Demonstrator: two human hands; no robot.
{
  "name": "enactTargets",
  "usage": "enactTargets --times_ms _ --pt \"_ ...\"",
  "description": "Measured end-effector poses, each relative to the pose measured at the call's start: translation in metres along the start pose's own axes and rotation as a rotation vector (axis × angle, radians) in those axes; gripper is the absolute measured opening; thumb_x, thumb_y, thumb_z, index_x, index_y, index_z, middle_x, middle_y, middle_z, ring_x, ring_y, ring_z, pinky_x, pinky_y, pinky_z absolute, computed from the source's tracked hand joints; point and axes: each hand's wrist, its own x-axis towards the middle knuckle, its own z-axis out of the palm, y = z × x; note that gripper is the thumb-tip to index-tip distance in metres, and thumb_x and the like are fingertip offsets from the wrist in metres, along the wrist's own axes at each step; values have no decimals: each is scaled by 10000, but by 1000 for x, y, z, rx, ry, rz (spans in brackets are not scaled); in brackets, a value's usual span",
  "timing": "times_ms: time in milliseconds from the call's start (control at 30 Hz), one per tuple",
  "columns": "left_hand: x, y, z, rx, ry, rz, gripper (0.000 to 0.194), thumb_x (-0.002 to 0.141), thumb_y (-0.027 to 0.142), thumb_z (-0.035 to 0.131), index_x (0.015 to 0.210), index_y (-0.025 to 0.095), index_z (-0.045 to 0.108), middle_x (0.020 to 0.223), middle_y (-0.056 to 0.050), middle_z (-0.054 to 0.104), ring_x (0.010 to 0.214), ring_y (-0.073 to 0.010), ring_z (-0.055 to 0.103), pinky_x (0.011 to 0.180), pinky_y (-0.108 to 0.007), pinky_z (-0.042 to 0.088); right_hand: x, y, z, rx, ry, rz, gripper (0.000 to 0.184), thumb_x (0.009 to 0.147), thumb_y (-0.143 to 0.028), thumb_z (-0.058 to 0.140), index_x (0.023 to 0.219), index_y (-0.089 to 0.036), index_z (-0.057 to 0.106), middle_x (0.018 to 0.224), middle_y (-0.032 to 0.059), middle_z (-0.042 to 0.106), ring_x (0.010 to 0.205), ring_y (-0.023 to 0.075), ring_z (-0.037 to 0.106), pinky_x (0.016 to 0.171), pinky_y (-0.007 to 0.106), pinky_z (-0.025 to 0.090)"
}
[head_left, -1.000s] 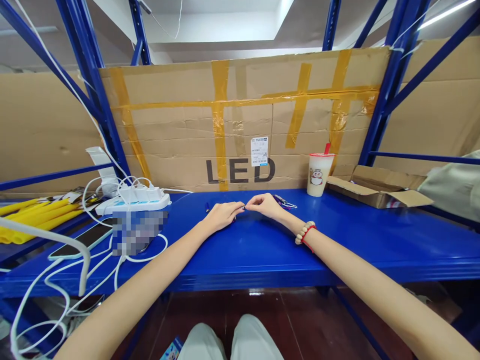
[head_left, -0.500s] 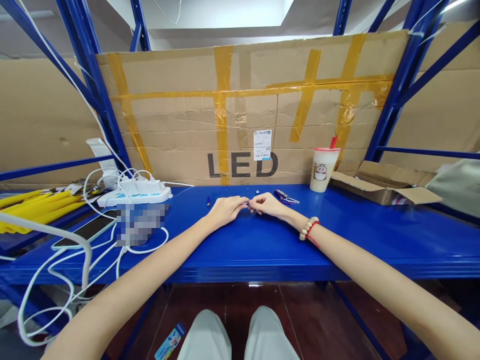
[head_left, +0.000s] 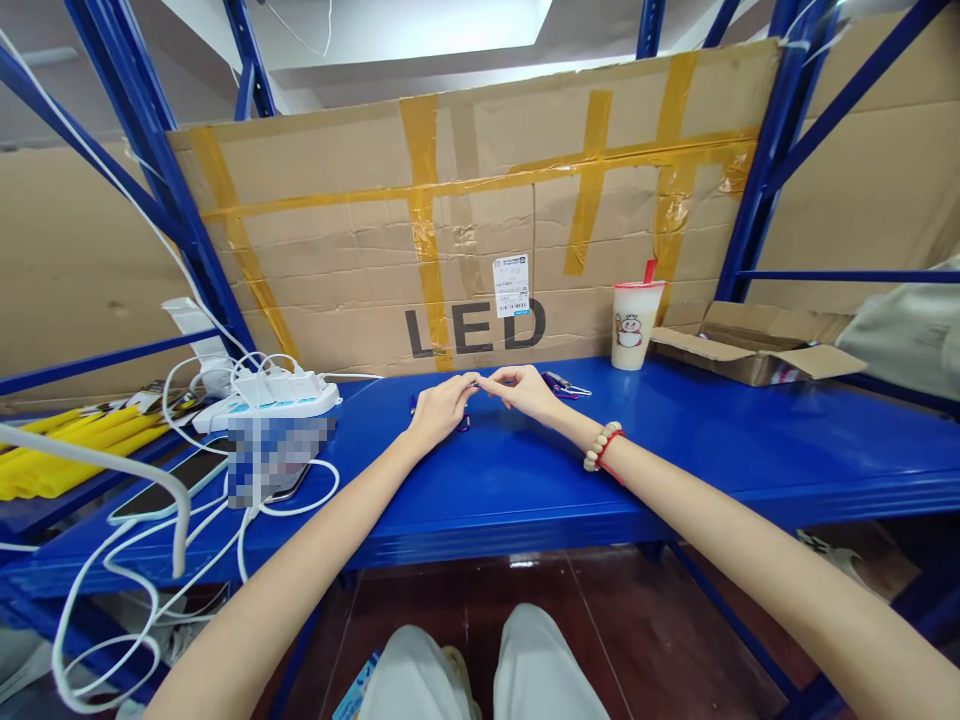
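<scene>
On my head feed I see the left hand (head_left: pixel 439 412) and right hand (head_left: pixel 523 392) meeting above the blue bench (head_left: pixel 487 500), both pinching what looks like 1 small dark piece (head_left: pixel 475 384) between their fingertips. From it, purple-and-silver items (head_left: pixel 566 386) lie at 3 o'clock, the cup (head_left: pixel 634 335) between 2 and 3, the power strip (head_left: pixel 311 402) at 9.
</scene>
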Motion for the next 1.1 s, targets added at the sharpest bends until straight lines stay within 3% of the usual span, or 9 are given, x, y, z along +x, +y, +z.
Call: enactTargets --times_ms 133,467,1100 --pt "-1 -2 0 20 -95 -28 316 899 317 298 1152 269 482 1157 9 571 1024 -155 542 801 -230 424 0 7 -4 -157 50 -91 459 612 -539 622 804 -125 671 682 42 630 442 64 419 435 216 335" --pt "-1 -2 -1 -1 -175 4 292 906 355 240 1050 277 482 946 26 633 864 -153 594 631 -212 400 2 11 -11 -335 84 -251 302 658 -454 639 744 -171 703 731 42 640 518 84 427 506 228 346" --pt "-6 2 -3 -34 -204 51 286 907 337 238 981 242 497 800 14 628 761 -137 587 624 -207 388 -1 4 -14 -466 15 -329 218 710 -407 618 698 -204 697 769 24 612 532 80 448 533 224 352"
